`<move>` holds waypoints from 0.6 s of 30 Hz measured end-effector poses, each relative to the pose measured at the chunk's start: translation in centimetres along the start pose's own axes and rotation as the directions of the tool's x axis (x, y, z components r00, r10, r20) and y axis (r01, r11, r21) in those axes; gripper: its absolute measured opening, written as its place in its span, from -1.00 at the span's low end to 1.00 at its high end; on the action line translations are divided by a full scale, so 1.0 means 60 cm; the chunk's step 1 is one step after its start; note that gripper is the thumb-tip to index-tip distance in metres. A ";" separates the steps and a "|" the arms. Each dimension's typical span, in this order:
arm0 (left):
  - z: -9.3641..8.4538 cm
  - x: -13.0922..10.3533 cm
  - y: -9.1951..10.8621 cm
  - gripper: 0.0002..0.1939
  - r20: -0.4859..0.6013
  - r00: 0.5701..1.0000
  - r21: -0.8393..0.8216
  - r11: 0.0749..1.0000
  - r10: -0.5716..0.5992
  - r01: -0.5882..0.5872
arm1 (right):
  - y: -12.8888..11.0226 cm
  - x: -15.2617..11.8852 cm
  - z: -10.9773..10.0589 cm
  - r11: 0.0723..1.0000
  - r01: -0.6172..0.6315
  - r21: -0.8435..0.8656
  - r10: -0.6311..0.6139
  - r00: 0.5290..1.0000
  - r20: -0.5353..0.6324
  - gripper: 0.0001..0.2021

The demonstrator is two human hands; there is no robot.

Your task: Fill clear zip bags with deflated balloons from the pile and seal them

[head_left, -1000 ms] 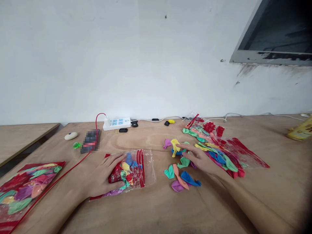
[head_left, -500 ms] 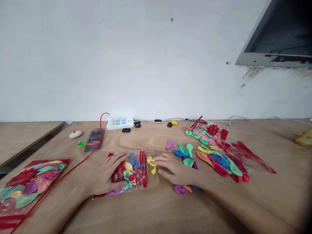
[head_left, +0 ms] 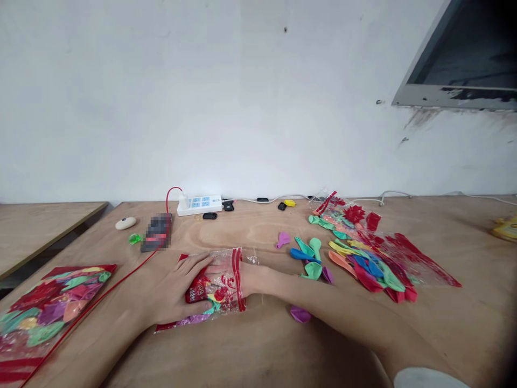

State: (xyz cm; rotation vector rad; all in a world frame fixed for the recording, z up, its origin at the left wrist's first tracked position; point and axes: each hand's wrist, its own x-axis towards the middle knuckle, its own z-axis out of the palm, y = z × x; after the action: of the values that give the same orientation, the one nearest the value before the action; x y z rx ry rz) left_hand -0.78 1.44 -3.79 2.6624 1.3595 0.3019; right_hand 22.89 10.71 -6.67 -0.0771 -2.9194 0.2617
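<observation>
My left hand (head_left: 177,288) lies flat with spread fingers on the left part of a clear and red plastic bag (head_left: 236,280) of balloons, in the middle of the table. My right hand (head_left: 222,269) is inside this bag through its right end; its fingers are seen only dimly through the plastic, and what they hold, if anything, is hidden. Loose balloons (head_left: 313,270), green, blue and purple, lie right of my right wrist. A small pink balloon (head_left: 283,240) lies behind them.
Another balloon bag (head_left: 52,302) lies at the left, beside a red cable (head_left: 121,280). At the right are opened bags (head_left: 416,261) with a pile of balloons (head_left: 371,267). A power strip (head_left: 200,205), a phone (head_left: 157,231) and a white oval object (head_left: 125,222) stand further back.
My right hand has moved left into the bag. The yellow balloon near its fingertips no longer shows on the table. My left hand has stayed on the bag.
</observation>
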 end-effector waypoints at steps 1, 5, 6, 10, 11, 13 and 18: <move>0.000 0.000 0.000 0.01 -0.005 1.000 -0.005 1.000 0.001 -0.001 | 0.000 -0.001 0.000 0.999 0.029 0.015 -0.029 1.000 -0.007 -0.52; 0.000 0.002 0.000 0.01 -0.017 1.000 -0.024 1.000 0.020 -0.020 | -0.022 -0.039 -0.045 0.994 0.018 0.109 -0.003 0.992 -0.128 -0.47; -0.001 0.003 0.000 0.01 -0.020 1.000 -0.023 0.999 0.023 -0.023 | -0.033 -0.054 -0.064 0.990 -0.017 0.140 0.036 0.990 -0.133 -0.46; -0.008 0.006 0.006 0.02 -0.034 0.998 -0.034 0.998 0.048 -0.049 | -0.072 -0.130 -0.129 0.949 -0.190 0.253 0.223 0.969 -0.109 -0.57; -0.011 0.007 0.008 0.01 -0.033 0.998 -0.033 0.998 0.051 -0.052 | -0.077 -0.152 -0.139 0.932 -0.236 0.274 0.273 0.956 -0.107 -0.58; -0.017 0.007 0.012 0.01 -0.022 0.999 -0.014 0.999 0.040 -0.040 | -0.080 -0.197 -0.150 0.898 -0.309 0.314 0.359 0.926 -0.114 -0.57; -0.020 0.005 0.012 -0.01 -0.009 1.000 0.009 1.000 0.021 -0.021 | -0.078 -0.272 -0.145 0.837 -0.474 0.273 0.524 0.839 -0.150 -0.62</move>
State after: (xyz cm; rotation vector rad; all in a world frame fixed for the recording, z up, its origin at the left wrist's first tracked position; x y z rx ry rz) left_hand -0.34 1.30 -2.46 2.6873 1.3389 0.3115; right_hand 40.53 6.47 -0.73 -0.7939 -2.5725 0.6214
